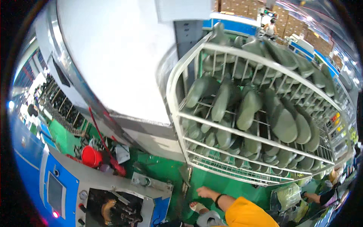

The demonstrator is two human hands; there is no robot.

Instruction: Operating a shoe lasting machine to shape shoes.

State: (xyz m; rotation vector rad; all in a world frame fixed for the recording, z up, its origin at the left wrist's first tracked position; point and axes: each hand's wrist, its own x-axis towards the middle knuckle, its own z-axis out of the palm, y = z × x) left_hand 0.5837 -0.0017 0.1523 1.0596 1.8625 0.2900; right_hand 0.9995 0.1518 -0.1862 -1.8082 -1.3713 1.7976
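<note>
My right hand (205,192), below an orange sleeve and a dark wristband, hangs over the green floor at the lower middle. Its fingers look loosely apart, and I see nothing in them. My left hand is out of view. Up and right of my right hand stands a white wire rack (242,145), tilted in the picture, its tiers filled with grey-green shoe-shaped pieces (248,109). To the hand's left is a blue and grey machine (157,191). A brown, curved, shoe-like piece (108,211) lies in its dark recess.
A large white cabinet (117,56) rises left of the rack. Behind the machine sit a red bucket (91,156) and a red hose (99,130). At lower right, another person's hand (312,197) is beside a pale yellowish bundle (287,197). Cardboard boxes (238,8) are stacked far back.
</note>
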